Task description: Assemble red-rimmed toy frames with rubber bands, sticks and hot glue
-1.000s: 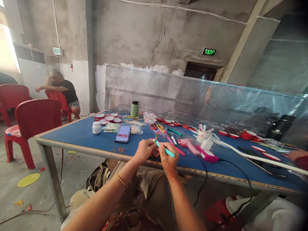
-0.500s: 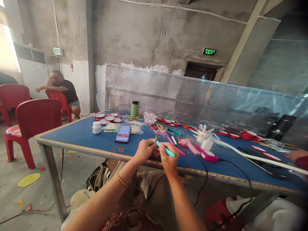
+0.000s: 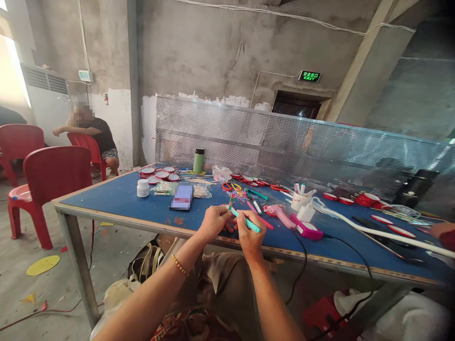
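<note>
My right hand [image 3: 251, 234] grips a turquoise marker pen [image 3: 253, 225] like a writing tool, its tip pointing up and left. My left hand [image 3: 215, 222] is closed in a pinch around a small thin strip [image 3: 231, 201] that looks green and reddish at its upper end. Pen tip and strip meet, or nearly so, just above the left fingertips; the exact contact is too small to tell. Both hands are over the front edge of the blue table [image 3: 124, 203]. Beyond them lie a white-and-green marker [image 3: 257, 207] and a pink marker [image 3: 265, 222].
A phone [image 3: 182, 197], a white bottle [image 3: 142, 188] and a green flask [image 3: 198, 161] stand left of centre. To the right are a pen cup [image 3: 299, 200], a magenta device [image 3: 306, 228] with a cable, and a long white tube [image 3: 377, 233]. Another person's hand [image 3: 442, 230] is at far right.
My right hand and the marker have shifted very slightly to the right. The left hand keeps its pinch in place. At far right, the other person's hand has moved a little to the right.
</note>
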Motion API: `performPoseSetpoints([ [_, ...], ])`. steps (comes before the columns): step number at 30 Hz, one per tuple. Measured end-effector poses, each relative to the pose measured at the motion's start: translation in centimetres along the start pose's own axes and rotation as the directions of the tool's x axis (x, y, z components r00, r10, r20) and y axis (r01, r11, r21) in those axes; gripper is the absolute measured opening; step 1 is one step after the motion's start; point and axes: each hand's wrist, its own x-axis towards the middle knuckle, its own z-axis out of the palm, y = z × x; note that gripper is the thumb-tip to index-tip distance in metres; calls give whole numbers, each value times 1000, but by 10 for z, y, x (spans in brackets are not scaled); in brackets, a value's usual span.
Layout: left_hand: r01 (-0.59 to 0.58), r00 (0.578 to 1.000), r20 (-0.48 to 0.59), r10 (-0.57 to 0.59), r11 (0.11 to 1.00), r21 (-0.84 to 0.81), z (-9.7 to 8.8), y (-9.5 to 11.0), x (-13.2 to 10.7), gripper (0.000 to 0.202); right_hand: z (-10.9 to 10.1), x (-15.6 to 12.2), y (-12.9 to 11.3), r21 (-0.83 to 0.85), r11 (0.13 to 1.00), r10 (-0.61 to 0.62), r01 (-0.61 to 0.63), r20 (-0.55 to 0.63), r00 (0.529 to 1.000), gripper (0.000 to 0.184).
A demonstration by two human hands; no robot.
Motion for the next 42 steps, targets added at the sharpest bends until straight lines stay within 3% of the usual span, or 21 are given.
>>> performPoseSetpoints([
  [10,-21,1000,-11,22,999,48,-1,0,-1,22,1,0,1,22,1000,-8,7,47,999,19],
  [34,-17,1000,-7,18,999,34,-1,0,-1,24,1,0,2,1,1000,-7,7,34,999,19],
  [42,18,1000,14,-18,999,-45,0,-1,-1,24,0,0,-4,10,1000,26,-26,-4,1000,18],
])
